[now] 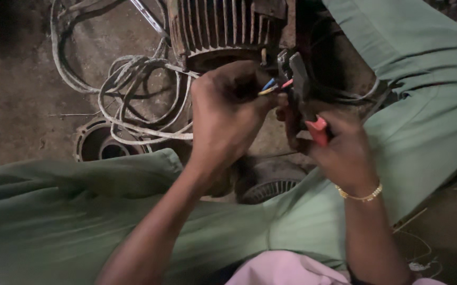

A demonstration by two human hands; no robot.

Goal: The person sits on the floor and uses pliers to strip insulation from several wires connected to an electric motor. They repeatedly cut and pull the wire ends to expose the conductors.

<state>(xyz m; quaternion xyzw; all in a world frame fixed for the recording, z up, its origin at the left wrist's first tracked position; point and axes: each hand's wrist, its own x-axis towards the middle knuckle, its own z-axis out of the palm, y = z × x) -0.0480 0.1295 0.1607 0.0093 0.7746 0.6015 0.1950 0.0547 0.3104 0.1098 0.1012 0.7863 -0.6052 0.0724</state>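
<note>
Legs: green trousers [424,121] fill the near and right sides of the view, knees spread either side of the motor; a pink shirt hem shows at the very bottom.
Floor: dirty concrete [12,95], left of the motor.
Motor: a rusty finned motor [228,26] lies at the top middle, its open end toward the person.
Cable: a grey cable [133,95] loops in a tangle on the floor, just left of the motor and touching its near edge.
End cover: a round metal cover [102,145] lies on the floor, below-left of the motor, partly under the cable.
Fan cover: a dark slotted cover [268,184] sits on the near side of the motor, between the knees and beneath the hands.
Left hand: the left hand [226,113], just in front of the motor's open end, is clenched around the wires, pinching them at the fingertips.
Right hand: the right hand [344,153], right of the left one, grasps the pliers by the handles; a gold bracelet [360,195] circles its wrist.
Pliers: red-handled pliers [305,100], dark jaws up near the wire ends, close against the motor's lower right edge.
Wires: short blue, yellow and red wires [272,86] stick out of the left fist, between it and the pliers' jaws; whether the jaws bite them I cannot tell.
</note>
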